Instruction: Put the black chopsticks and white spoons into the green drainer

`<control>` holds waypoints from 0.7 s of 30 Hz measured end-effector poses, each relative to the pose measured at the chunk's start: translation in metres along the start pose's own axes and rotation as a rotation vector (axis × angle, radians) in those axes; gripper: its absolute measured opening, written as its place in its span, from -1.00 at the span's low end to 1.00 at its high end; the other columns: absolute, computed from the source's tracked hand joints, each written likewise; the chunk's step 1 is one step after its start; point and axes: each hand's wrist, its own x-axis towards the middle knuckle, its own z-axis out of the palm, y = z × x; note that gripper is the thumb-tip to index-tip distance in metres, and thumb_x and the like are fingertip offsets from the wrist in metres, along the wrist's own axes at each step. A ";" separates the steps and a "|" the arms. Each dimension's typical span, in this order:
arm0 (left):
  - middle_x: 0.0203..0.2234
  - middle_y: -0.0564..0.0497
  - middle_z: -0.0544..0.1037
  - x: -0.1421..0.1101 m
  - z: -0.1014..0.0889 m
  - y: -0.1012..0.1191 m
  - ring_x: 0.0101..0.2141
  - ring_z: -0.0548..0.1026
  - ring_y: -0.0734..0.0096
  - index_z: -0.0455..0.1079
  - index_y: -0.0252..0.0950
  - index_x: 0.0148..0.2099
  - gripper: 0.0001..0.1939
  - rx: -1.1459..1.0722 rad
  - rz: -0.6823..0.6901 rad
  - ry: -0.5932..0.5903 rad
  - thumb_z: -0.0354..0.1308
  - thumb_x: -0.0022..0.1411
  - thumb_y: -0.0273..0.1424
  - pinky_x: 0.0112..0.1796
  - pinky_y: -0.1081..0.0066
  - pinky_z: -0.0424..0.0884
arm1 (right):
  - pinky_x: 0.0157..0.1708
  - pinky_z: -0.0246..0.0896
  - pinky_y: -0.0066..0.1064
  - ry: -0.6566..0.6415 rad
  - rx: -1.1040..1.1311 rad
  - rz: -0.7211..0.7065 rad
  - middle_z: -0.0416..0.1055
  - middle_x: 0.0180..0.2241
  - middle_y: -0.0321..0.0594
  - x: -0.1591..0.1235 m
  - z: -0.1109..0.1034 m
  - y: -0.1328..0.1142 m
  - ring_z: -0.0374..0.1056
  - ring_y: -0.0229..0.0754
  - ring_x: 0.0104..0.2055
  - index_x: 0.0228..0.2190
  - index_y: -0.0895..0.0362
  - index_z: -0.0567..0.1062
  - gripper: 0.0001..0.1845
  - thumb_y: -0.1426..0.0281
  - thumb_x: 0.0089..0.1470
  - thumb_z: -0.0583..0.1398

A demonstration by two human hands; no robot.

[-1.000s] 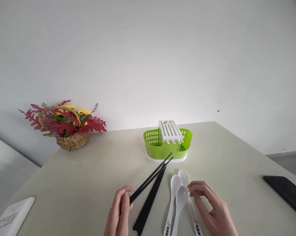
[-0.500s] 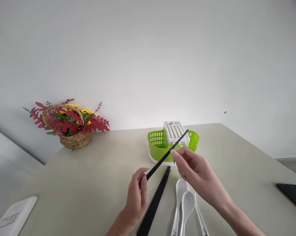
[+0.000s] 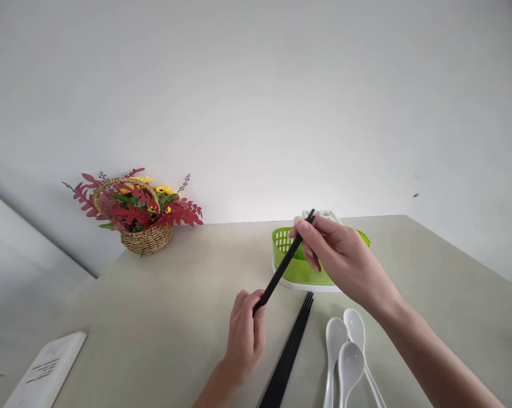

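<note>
A black chopstick [image 3: 281, 268] is held up in the air by both my hands, slanting up to the right. My left hand [image 3: 245, 334] pinches its lower, thick end. My right hand [image 3: 338, 255] grips it near the thin tip, in front of the green cutlery basket [image 3: 300, 271] with a white slotted insert [image 3: 326, 215], which the hand largely covers. More black chopsticks [image 3: 290, 354] lie on the table below, between my hands. Three white spoons [image 3: 346, 354] lie to their right.
A wicker basket of red and yellow flowers [image 3: 142, 214] stands at the back left by the wall. A white flat device [image 3: 47, 371] lies at the front left corner. The beige table [image 3: 162, 317] meets a plain wall behind.
My right hand left the spoons, took the raised chopstick near its tip and carried it up to the green basket. My left hand keeps the lower end. The view shifted left.
</note>
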 end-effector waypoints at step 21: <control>-0.33 0.06 0.63 0.025 0.003 0.001 -0.18 0.57 0.32 0.64 -0.02 -0.15 -0.86 -0.112 -0.381 -0.299 0.24 0.34 -0.28 -0.13 0.36 0.52 | -0.45 0.09 -0.44 -0.196 -0.338 -0.328 0.49 -0.42 -0.34 0.027 0.001 0.002 0.27 -0.31 -0.46 -0.38 0.05 0.51 -0.73 0.27 0.35 0.12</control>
